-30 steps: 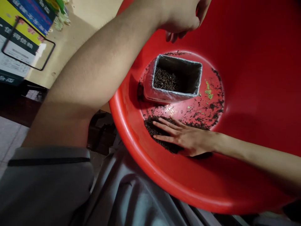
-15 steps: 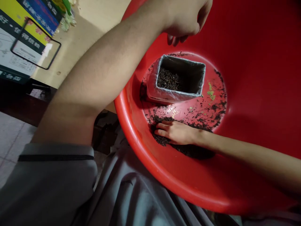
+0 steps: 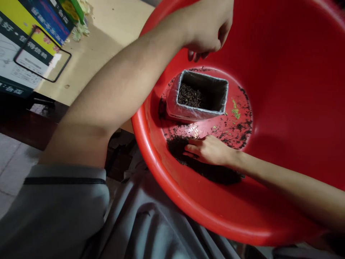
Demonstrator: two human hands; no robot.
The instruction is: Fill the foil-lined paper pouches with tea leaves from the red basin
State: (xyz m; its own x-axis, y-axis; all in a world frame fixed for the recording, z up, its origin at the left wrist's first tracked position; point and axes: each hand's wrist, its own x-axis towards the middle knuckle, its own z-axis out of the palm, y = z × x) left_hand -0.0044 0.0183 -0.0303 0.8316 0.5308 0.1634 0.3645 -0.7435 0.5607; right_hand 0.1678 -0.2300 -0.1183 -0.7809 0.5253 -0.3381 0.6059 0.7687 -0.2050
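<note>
My left hand (image 3: 208,30) hangs over the far side of a large red tub (image 3: 152,144), palm down and fingers curled. What it holds, if anything, is hidden under it. Down in the tub, my right hand (image 3: 211,149) is closed with bent fingers on a heap of dark soil (image 3: 221,175) along the near wall. Between the two hands a rectangular, plastic-covered carton (image 3: 195,114) stands upright on the tub's bottom, its open top facing me. Loose dark soil (image 3: 190,95) fills part of its left side; the right side is in shadow.
Soil crumbs and yellow-green bits (image 3: 235,111) are scattered over the tub's bottom. To the left, a pale tabletop (image 3: 107,23) bears a printed box (image 3: 27,46), a thin black rounded frame (image 3: 68,63) and pale flower-like pieces (image 3: 80,31). My lap (image 3: 159,230) lies against the tub's near rim.
My right hand has drawn a little to the right over the soil, its fingers more bent. The left hand stays curled over the tub. The whole view has shifted slightly.
</note>
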